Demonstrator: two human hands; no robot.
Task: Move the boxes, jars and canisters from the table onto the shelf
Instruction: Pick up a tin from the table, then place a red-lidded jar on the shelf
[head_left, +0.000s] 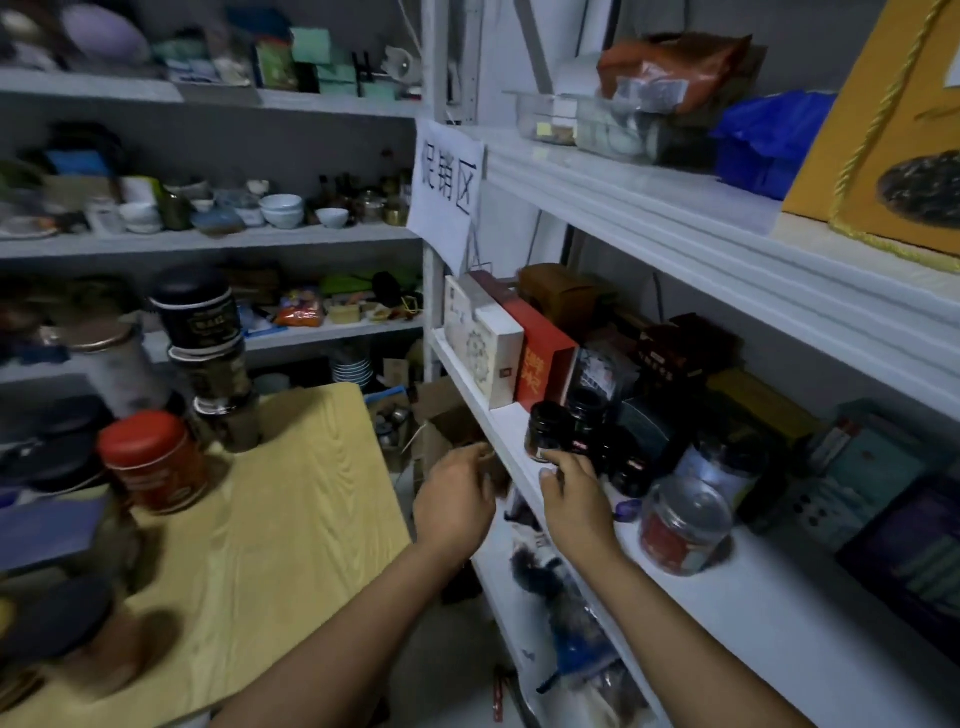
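Right hand: the right hand (571, 499) reaches to the shelf at 4 o'clock; its thumb and curled forefinger pinch the foot of the front dark jar (544, 431).
Left hand: the left hand (457, 493) hovers just off the shelf edge at 6 o'clock with its fingers curled; blur hides whether they hold anything.
Task's thing: the front dark jar stands upright near the front lip of the white shelf (779, 613), at 10 o'clock of its fellow jars.
Handling: probably glass, so stiff, smooth and breakable, and small enough to be light. I would grip it round the body below the lid, not by the lid alone. It is crowded, and a knock could topple its neighbours.
Dark jars on shelf: four, counting the one in hand.
Clear jars on shelf: two, a red-filled clear jar (680, 525) and a second clear jar (719, 467) at 1 o'clock of it.
Boxes on shelf: a white box (493, 358) and a red box (545, 364) touching it; the darker ones behind cannot be counted.
Still on the table: the yellow table (270, 519) at 8 o'clock holds one red canister (150, 462), one black canister (200, 312) stacked on one glass jar (218, 376), and one tall clear jar (117, 369). The shapes at the left edge are too blurred to count.
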